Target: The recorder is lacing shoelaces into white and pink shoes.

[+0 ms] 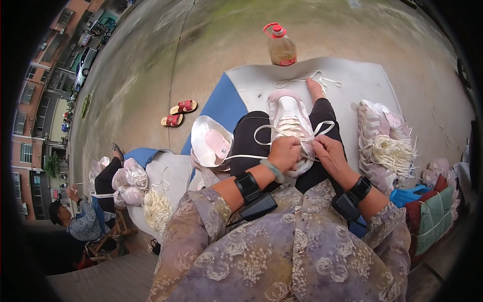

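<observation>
A white and pale pink sneaker (289, 108) rests between my legs, toe pointing away from me. White shoelace (323, 128) runs through its eyelets and loops out on both sides near the ankle opening. My left hand (285, 153) is closed around the lace at the shoe's left side. At the right side, my right hand (328, 155) pinches the lace between thumb and fingers. Another white sneaker with a pink inside (214, 143) lies left of my leg, and a lace strand stretches from near it toward my left hand.
On the right sit several sneakers with a heap of white laces (390, 151). Loose laces (322, 80) lie by my bare foot on the white sheet (352, 75). Beyond stands a bottle with a red cap (282, 48). Red slippers (183, 106) lie left; a co-worker (83, 221) sits farther left.
</observation>
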The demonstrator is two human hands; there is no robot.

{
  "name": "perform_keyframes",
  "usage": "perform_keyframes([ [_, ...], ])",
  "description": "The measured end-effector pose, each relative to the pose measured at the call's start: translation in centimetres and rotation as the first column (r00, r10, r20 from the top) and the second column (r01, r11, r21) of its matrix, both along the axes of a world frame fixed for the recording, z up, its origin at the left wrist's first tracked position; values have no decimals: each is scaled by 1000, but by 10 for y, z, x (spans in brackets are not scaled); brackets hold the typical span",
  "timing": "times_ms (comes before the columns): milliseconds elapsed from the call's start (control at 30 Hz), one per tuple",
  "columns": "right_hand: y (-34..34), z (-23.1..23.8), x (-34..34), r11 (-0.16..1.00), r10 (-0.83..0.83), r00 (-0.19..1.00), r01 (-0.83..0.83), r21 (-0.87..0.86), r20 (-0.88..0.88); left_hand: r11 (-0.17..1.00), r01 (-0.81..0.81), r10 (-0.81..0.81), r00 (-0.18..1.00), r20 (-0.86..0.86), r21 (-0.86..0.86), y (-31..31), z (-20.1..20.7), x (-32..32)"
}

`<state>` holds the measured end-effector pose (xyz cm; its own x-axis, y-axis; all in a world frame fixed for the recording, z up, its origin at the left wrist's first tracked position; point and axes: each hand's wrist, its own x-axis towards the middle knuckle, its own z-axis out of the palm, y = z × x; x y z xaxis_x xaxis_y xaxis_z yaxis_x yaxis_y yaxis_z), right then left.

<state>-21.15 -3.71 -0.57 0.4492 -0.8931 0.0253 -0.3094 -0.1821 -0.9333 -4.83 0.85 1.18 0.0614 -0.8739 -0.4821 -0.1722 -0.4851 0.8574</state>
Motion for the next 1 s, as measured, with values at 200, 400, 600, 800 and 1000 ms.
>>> perform_keyframes([
  [200,-15,-16,6,935,-65,983,0,355,170,992,-79,90,990,-106,98,-6,10,-6],
  [400,-9,-16,11,946,-72,971,-6,324,227,986,-87,113,976,-187,141,-9,-9,-7],
  [600,-10,-12,-1,950,142,974,-185,253,177,978,-12,28,997,-76,207,-11,10,-8],
  [800,-13,-21,-4,960,170,982,-185,212,87,973,102,-123,988,92,208,8,43,21],
  [1000,-14,-21,-2,960,168,983,-181,215,81,951,-265,227,948,221,161,75,45,136],
])
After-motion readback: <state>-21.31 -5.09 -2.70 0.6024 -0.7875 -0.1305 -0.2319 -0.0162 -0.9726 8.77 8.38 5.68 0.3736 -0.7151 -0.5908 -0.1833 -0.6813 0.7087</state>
